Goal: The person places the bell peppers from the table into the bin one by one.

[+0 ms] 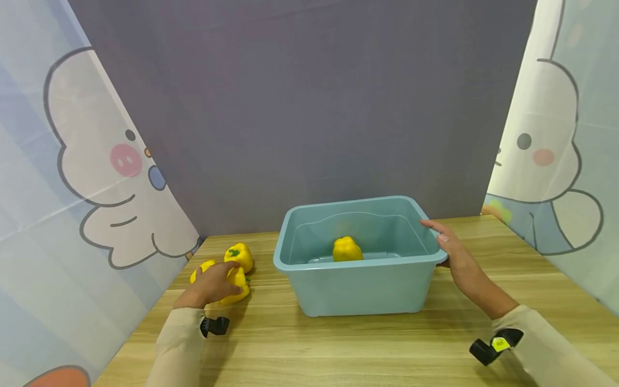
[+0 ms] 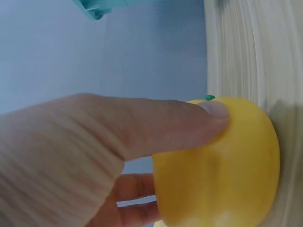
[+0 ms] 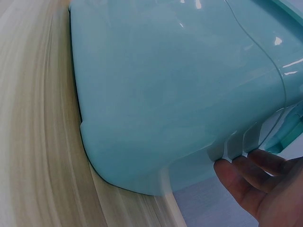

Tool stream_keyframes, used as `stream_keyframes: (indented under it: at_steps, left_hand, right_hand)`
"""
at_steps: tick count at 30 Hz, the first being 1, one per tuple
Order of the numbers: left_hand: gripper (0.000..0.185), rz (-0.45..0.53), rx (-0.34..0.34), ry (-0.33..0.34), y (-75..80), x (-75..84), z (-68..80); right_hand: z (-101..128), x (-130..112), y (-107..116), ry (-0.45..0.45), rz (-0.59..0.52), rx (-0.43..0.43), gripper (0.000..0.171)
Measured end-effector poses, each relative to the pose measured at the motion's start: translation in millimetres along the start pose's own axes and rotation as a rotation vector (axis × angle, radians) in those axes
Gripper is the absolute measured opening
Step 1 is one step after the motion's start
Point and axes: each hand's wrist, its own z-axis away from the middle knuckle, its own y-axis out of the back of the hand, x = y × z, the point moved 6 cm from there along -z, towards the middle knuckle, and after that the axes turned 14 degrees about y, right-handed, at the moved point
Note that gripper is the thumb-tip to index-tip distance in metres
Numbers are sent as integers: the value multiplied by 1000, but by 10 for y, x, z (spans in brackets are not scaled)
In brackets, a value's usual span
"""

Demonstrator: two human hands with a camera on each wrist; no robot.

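Note:
On the left of the table, my left hand (image 1: 213, 285) grips a yellow bell pepper (image 1: 238, 286). In the left wrist view its thumb presses on the held pepper (image 2: 227, 175), while the other fingers reach behind it. Two more yellow peppers lie close by: one with a green stem (image 1: 245, 257) just behind, another (image 1: 205, 265) partly hidden by the hand. A blue-green plastic tub (image 1: 360, 290) stands at the centre, with one yellow pepper (image 1: 346, 249) inside. My right hand (image 1: 456, 258) holds the tub's right rim, fingertips (image 3: 226, 170) against the outer wall.
The wood-grain table (image 1: 290, 349) runs back to a grey cloth backdrop (image 1: 309, 107). Cartoon-printed curtains (image 1: 87, 161) hang on the left and right sides. A dark band with a small camera (image 1: 215, 325) sits on each sleeve's wrist.

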Motion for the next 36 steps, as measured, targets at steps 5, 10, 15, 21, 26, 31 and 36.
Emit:
stream_keyframes:
  at_steps: [5, 10, 15, 21, 26, 31, 36]
  left_hand:
    - [67, -4, 11, -11, -5, 26, 10]
    - [67, -3, 7, -14, -9, 40, 15]
    - [67, -1, 16, -17, 4, 21, 23]
    - [70, -14, 24, -69, 13, 20, 31]
    - [71, -14, 29, -73, 40, -32, 37]
    - [72, -10, 18, -73, 38, -16, 34]
    - [72, -12, 12, -65, 10, 27, 30]
  right_hand:
    - [0, -6, 1, 3, 7, -7, 49]
    - [11, -8, -1, 12, -6, 1, 48]
    - [3, 10, -24, -7, -21, 6, 48]
    - [2, 19, -28, -14, -25, 21, 48]
    - [-13, 21, -59, -9, -50, 36, 45]
    - [1, -1, -54, -20, -32, 38, 45]
    - [6, -17, -25, -29, -16, 34, 45]
